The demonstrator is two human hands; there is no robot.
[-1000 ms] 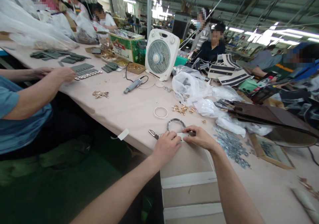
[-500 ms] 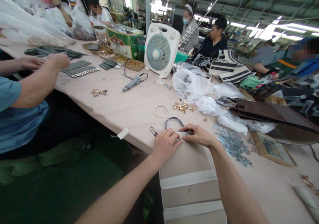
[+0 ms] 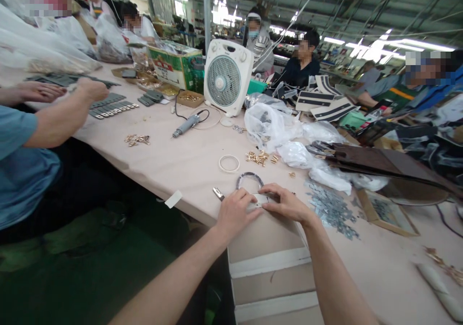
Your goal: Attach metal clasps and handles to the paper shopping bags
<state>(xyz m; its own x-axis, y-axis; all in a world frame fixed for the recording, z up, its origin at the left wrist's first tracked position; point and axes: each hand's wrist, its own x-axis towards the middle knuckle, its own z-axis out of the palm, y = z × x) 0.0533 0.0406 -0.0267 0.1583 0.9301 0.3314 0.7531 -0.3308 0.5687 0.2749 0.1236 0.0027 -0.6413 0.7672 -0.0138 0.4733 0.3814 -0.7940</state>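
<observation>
Both my hands are together at the near table edge, over a pale flat piece (image 3: 261,200). My left hand (image 3: 237,212) has its fingers bent and pressed down on the piece's left side. From the right, my right hand (image 3: 285,202) pinches the same piece, its thumb towards my left fingers. Beneath them hangs a beige panel (image 3: 269,240) with white strips across it, over the table edge. A dark, shiny loop (image 3: 250,176) curves just beyond my fingers. Left of my left hand lies a dark strap end with a metal fitting (image 3: 218,193).
A tape roll (image 3: 229,163), gold fittings (image 3: 257,158), an electric screwdriver (image 3: 186,126) and a box fan (image 3: 228,76) are beyond. Grey metal plates (image 3: 334,209), plastic bags (image 3: 271,127) and a brown bag (image 3: 390,168) are right. At left, a co-worker's arm (image 3: 61,122) reaches over grey straps.
The view has shifted slightly, moving the scene left. My right fingers have moved a little and show more of the pale piece. The co-worker's hands at left have moved apart.
</observation>
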